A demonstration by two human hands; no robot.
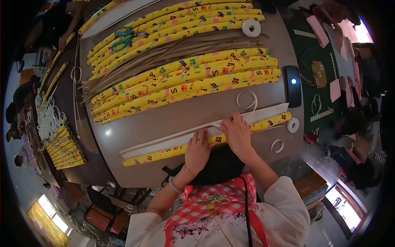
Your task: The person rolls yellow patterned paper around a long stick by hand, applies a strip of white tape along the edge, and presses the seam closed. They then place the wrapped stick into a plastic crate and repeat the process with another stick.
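Note:
A long yellow patterned paper-wrapped stick (164,153) lies along the near edge of the brown table (173,119), beside a long white strip (164,142). My left hand (197,150) presses flat on the stick near its middle. My right hand (238,133) rests a little further right, fingers pinching the white strip against the stick. Both hands lie close together.
Two bundles of yellow wrapped sticks (185,80) and thin brown strips (164,51) fill the far table. Green scissors (123,38) lie on the far bundle. Tape rolls (251,28), (293,125), white loops (247,100) and a black device (293,80) sit right. More sticks (63,148) are stacked left.

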